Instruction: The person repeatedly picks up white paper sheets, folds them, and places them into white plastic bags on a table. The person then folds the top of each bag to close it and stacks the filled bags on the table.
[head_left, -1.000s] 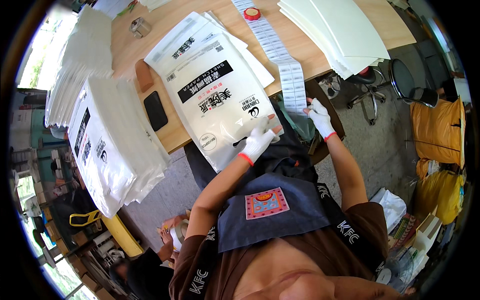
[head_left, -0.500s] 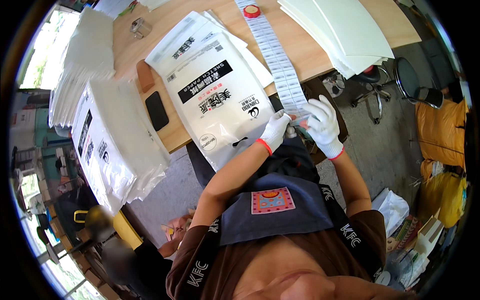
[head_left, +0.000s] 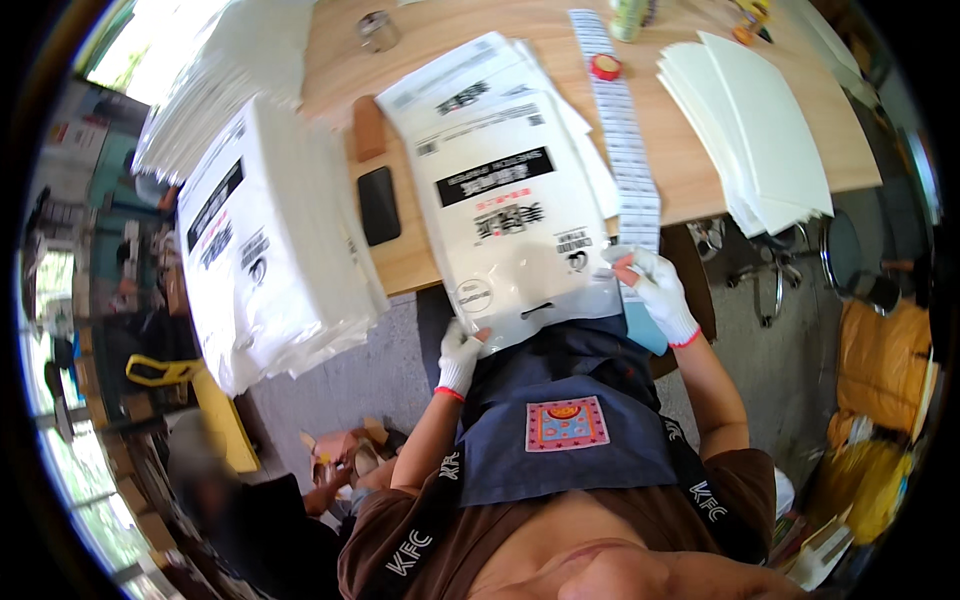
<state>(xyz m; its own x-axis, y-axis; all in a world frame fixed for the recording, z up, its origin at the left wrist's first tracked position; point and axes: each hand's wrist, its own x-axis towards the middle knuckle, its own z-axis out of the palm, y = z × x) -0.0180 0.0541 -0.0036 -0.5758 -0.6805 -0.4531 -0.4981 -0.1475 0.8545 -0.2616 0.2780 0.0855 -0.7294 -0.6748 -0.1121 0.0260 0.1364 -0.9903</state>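
Observation:
A flat white paper pack (head_left: 500, 235) in clear plastic, printed in black and red, lies on the table with its near end overhanging the edge above my lap. My left hand (head_left: 460, 360), in a white glove, is closed on the pack's near left corner. By the pack's right edge is my gloved right hand (head_left: 658, 292), finger and thumb pinched on a small pale piece that looks like a label. Just behind that hand hangs the near end of a long label strip (head_left: 625, 150). A red roll (head_left: 605, 67) sits on the strip's far part.
More paper packs (head_left: 270, 260) stand stacked at the left. A black phone (head_left: 378, 205), a brown block (head_left: 368, 128) and a glass jar (head_left: 378, 32) lie between. White sheets (head_left: 755, 130) are piled at the right. Another person (head_left: 265, 530) sits at lower left.
My hands have parted from the strip's near end. The left has moved left and down to the pack's corner; the right has come to the pack's right edge. The view has shifted.

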